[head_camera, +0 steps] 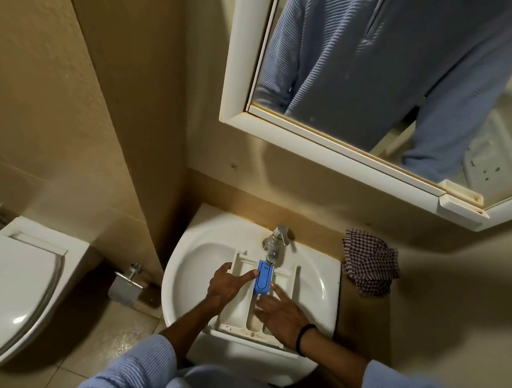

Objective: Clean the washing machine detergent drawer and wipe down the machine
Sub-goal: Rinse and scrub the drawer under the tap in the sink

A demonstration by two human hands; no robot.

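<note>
Detergent drawer [240,307], boxy white plastic with smooth blue oblong insert [264,278], under left hand [225,284] and right hand [281,312], fingers straight.

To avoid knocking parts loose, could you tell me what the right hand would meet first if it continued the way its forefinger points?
The right hand would probably meet the blue insert in the detergent drawer first; it may already be touching it, as depth is unclear.

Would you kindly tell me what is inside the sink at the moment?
The white detergent drawer lies in the sink under the tap, a blue insert in it. The left hand and right hand touch it. The drain is covered and cannot be seen.
</note>
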